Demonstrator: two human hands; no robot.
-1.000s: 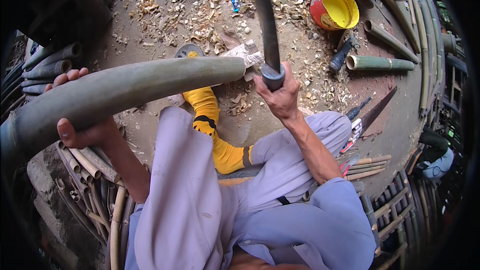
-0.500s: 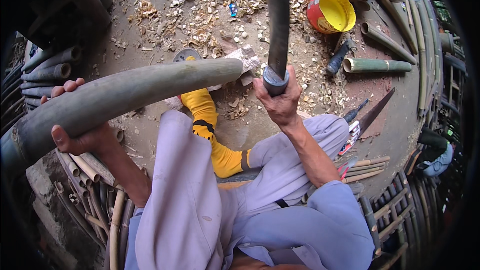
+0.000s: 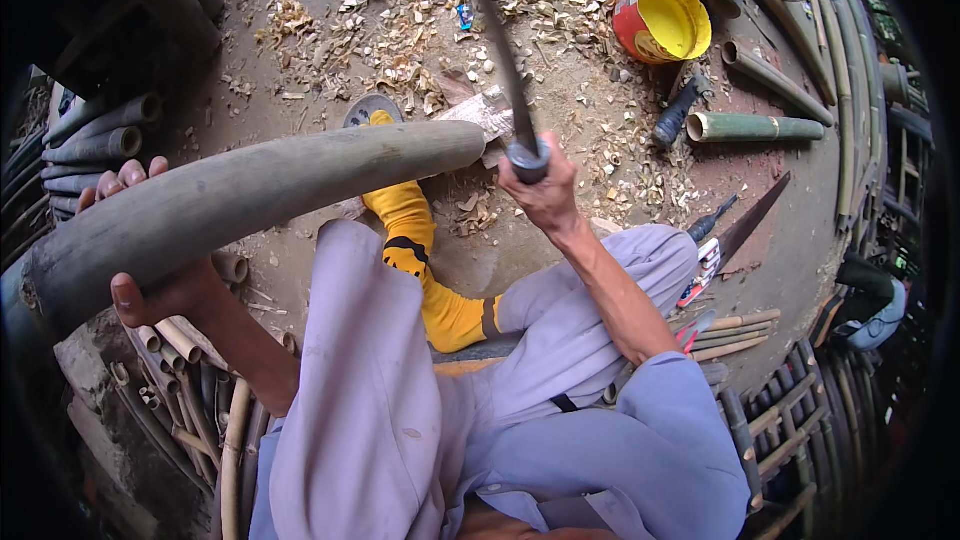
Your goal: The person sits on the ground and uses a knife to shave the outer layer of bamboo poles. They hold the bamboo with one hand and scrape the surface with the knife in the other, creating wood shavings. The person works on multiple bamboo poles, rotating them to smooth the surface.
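Note:
A thick grey-green bamboo pole (image 3: 260, 180) reaches in from the left, its far end above my yellow-socked foot. My left hand (image 3: 150, 285) is wrapped round it from below, thumb on the near side and fingertips on the far side. In my right hand (image 3: 545, 195) is a long dark-bladed knife (image 3: 500, 50), gripped at the handle just below a grey collar (image 3: 528, 160). Its blade points up and away, slightly left, and is a little blurred. The blade stands apart from the bamboo, just right of the pole's far end.
Wood chips (image 3: 440, 0) litter the ground ahead. A red and yellow bucket (image 3: 640, 25) stands far right, near a cut green bamboo piece (image 3: 755, 128). A handsaw (image 3: 735, 240) lies beside my right knee. Bamboo lengths (image 3: 100, 145) are stacked left. Another person (image 3: 875, 310) is at far right.
The knife blade has swung left and thinned in view as my right hand turned and shifted slightly left. The bamboo and my left hand have barely moved.

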